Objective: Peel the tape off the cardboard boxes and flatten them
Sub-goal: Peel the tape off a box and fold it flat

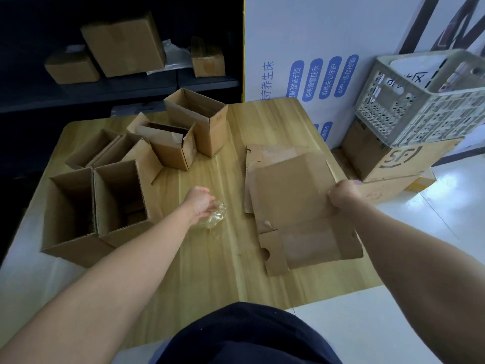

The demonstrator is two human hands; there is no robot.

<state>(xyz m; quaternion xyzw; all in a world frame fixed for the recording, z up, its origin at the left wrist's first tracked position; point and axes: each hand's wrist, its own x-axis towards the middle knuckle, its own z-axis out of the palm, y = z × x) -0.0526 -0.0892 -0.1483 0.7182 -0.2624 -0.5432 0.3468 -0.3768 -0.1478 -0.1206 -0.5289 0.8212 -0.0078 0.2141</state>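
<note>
A flattened cardboard box (291, 195) lies on the right side of the wooden table (210, 258), on top of another flattened one (267, 156). My right hand (343, 193) grips its right edge. Over the table's middle, my left hand (202, 202) holds a crumpled wad of clear tape (214, 218). Several open upright boxes stand on the left and back of the table, among them a tall pair (99, 206) at the left edge and one (199, 119) at the back.
A grey plastic crate (420, 101) sits on a large printed carton (399, 158) on the floor to the right. More cardboard boxes (123, 43) rest on a dark shelf behind the table. A white printed panel (315, 61) stands at the back right.
</note>
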